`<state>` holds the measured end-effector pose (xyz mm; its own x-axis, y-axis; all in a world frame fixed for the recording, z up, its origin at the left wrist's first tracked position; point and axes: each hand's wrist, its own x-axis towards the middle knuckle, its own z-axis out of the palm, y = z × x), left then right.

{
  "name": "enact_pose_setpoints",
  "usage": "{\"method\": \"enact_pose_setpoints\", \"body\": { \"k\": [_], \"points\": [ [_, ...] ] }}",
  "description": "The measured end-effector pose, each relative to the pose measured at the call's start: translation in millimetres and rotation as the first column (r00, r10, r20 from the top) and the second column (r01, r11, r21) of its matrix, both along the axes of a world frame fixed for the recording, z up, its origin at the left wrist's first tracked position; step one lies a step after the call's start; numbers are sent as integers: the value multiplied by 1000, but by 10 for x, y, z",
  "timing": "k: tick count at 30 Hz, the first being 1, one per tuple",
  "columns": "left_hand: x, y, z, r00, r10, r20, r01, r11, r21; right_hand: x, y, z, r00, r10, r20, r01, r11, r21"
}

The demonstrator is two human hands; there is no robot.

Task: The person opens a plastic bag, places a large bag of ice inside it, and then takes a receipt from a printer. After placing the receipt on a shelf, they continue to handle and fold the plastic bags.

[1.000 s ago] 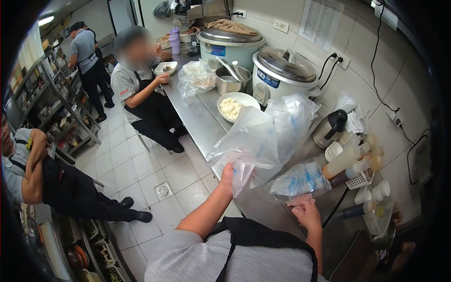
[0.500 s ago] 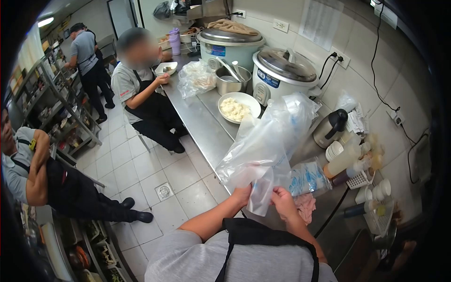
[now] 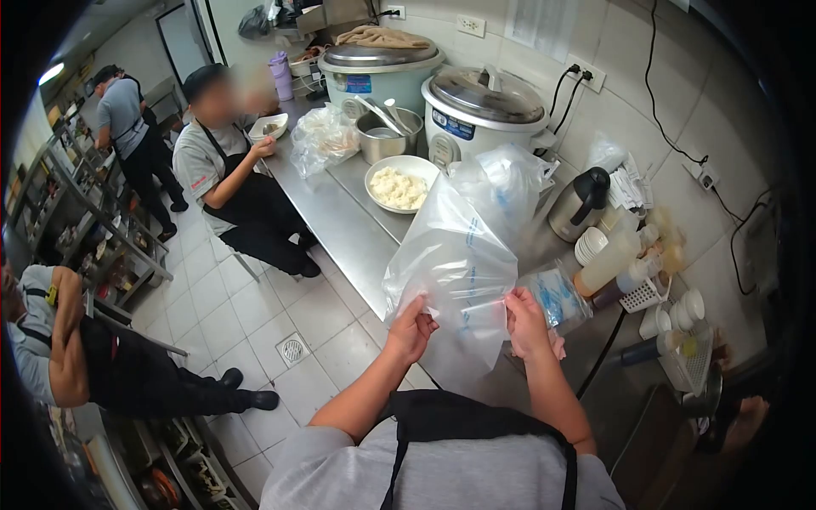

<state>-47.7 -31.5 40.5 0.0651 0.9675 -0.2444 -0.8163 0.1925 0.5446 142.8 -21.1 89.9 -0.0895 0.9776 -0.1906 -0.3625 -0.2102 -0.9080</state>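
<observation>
A large clear plastic bag (image 3: 455,263) with blue print stretches between my two hands above the front of the steel table. My left hand (image 3: 412,330) pinches its left edge. On the other side, my right hand (image 3: 525,321) grips the right edge between thumb and fingers. The bag's far end lies bunched near the rice cooker (image 3: 486,115). Just beyond the bag stands a white bowl (image 3: 399,184) of rice-like white food. A flat pack of blue-printed plastic (image 3: 554,297) lies beside my right hand, and a pink cloth there is mostly hidden.
The steel table (image 3: 353,246) also bears a metal pot (image 3: 387,136) with utensils, a second cooker (image 3: 378,76), a thermos jug (image 3: 580,204) and sauce bottles (image 3: 608,263). One person (image 3: 234,161) sits eating at its left; another (image 3: 51,331) stands with folded arms.
My hands have moved apart, spreading the bag wide where it was gathered close between them. The view has shifted, so the table's things appear further left.
</observation>
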Motion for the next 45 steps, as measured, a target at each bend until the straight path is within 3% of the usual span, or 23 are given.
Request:
{"method": "enact_pose_setpoints", "body": {
  "k": [4,7,8,9,10,11,13,14,17,20,24,26,27,28,29,31,32,35,39,43,45],
  "points": [
    [6,-12,-131,996,57,-75,-57,998,11,-77,-79,-51,991,25,-132,-30,999,-39],
    [4,28,-218,959,56,-278,-69,997,-35,-82,-170,-158,951,-144,275,84,972,218],
    [31,49,-257,914,93,-394,-86,996,38,-83,-191,-139,849,-296,438,102,904,415],
    [33,83,-290,849,146,-508,-110,989,101,-55,-223,-108,718,-462,520,69,791,608],
    [-5,2,-103,784,131,-607,-62,989,133,47,-229,-152,680,-451,577,-77,740,669],
    [-23,23,-186,653,222,-724,-10,959,285,100,-221,-178,633,-462,621,-216,665,715],
    [-46,15,-256,342,455,-822,141,840,523,-113,-321,-47,645,-381,663,-276,692,667],
    [-25,7,-229,183,586,-789,237,753,614,-243,-336,-23,652,-344,676,-289,711,641],
    [69,97,-543,-64,855,-515,313,507,803,-413,-294,-59,712,-216,668,-285,781,556],
    [-53,-149,-307,-34,805,-592,338,567,751,-372,-212,-269,817,-29,576,-290,843,453],
    [-132,-287,-107,231,579,-782,257,739,622,-278,-217,-309,812,17,583,-316,853,415],
    [-168,-380,129,400,337,-852,251,854,456,-251,-226,-306,781,39,623,-347,857,382],
    [-198,-394,202,421,72,-904,425,865,267,-233,-243,-299,764,71,641,-368,865,343],
    [-218,-401,262,390,-200,-899,595,800,80,-208,-264,-297,746,100,658,-382,874,301],
    [-219,-413,286,303,-457,-837,747,659,-89,-207,-261,-338,733,69,676,-389,858,334],
    [-155,-453,268,352,-495,-794,802,597,-17,-210,-262,-385,706,-15,708,-375,840,391],
    [-107,-455,254,367,-521,-771,828,560,16,-255,-305,-316,750,-18,661,-328,858,396],
    [-55,-336,-93,412,-664,-624,831,555,-42,-190,-296,-338,768,-33,639,-250,903,348],
    [-289,-315,237,378,-582,-720,801,596,-61,-28,-316,-426,819,-43,573,-201,912,357],
    [-634,-254,373,304,-452,-839,775,630,-58,67,-326,-490,804,-41,593,-213,912,351],
    [-914,-220,664,101,-120,-988,570,821,-41,63,-356,-457,784,5,621,-245,921,302]
  ]
}}
